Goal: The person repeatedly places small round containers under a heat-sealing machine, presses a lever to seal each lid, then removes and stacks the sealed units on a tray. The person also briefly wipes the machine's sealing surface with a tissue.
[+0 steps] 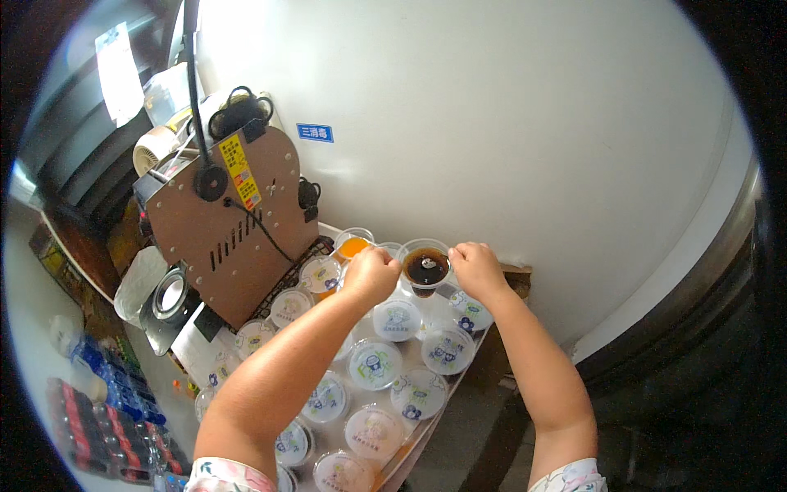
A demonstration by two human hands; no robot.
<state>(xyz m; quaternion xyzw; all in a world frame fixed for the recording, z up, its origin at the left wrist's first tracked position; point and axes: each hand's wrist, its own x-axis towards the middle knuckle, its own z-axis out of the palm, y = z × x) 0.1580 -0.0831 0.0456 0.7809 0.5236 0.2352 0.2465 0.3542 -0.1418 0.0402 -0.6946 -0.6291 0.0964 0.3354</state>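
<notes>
A clear plastic cup (425, 273) of dark brown liquid is held over the far end of a crowded counter. Its top is uncovered, and a pale patch shows on the liquid. My left hand (372, 274) closes at the left side of its rim, while my right hand (476, 269) pinches the right side. Just beyond my left hand stands a cup of orange liquid (354, 247), partly hidden by that hand. Several cups with printed film lids (375, 364) stand close together beneath my forearms.
A machine with a brown side panel (240, 227) stands left of the cups, its black cable hanging down. Behind it is a small fan (154, 150). A white wall (492, 123) rises at the far side. Packs of dark bottles (110, 436) lie low at left.
</notes>
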